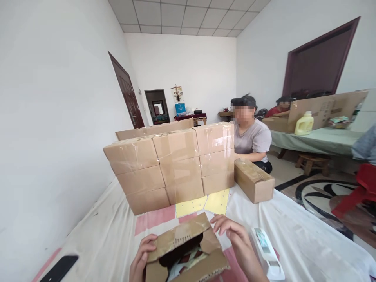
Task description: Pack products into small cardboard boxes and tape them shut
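Carton (188,250) between both hands, flaps half open.
Left hand (141,256) grips its side, likely steadying it; right hand (237,241) rests spread on the right flap. White device (266,250) just right; taped cartons (176,164) stacked beyond.

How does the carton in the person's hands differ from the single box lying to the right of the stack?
The open carton has its flaps up, showing dark contents; the lone box is taped shut. The left hand grips the open carton and the right hand is at its flap; the lone box lies untouched on the table cover. Both are brown cardboard.
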Tool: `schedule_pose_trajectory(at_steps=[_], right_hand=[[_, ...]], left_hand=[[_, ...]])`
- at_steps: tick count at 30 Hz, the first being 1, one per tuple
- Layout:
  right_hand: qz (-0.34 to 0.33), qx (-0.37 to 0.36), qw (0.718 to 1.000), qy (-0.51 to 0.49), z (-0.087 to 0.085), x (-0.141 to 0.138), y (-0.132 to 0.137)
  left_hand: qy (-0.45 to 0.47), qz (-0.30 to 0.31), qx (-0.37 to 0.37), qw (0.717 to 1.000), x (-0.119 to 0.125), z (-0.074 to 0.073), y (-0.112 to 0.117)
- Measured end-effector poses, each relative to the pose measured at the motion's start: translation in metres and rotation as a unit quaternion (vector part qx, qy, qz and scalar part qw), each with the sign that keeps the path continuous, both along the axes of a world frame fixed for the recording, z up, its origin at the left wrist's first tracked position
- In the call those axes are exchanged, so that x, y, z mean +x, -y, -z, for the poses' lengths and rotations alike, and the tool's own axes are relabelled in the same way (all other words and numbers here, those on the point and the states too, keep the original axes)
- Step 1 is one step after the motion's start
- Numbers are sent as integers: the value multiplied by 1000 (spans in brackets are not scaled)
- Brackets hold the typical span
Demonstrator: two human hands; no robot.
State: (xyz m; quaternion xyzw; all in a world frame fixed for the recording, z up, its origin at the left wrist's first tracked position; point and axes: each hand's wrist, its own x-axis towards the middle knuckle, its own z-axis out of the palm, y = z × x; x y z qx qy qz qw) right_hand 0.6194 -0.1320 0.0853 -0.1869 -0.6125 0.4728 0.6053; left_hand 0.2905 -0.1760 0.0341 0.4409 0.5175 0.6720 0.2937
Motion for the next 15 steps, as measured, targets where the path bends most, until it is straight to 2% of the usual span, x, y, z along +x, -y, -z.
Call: schedule_pose_trajectory(at_steps=[4, 7, 8, 12, 15], right_hand=[[-48, -32, 979, 194, -9, 27, 13], [-73, -33, 967, 242, -10, 16, 23], [-50, -39, 969, 237, -8, 6, 24], [114, -104, 973, 170, 11, -35, 17], [161, -116, 972, 124, 22, -49, 10]], left_hand=[[-32, -5, -13, 999, 0, 3, -4], [-28, -16, -2, 999, 9, 0, -2], [-23, -13, 1, 1000, 13, -3, 1], [-21, 30, 17, 999, 26, -16, 15], [-81, 63, 0, 995, 23, -22, 20]])
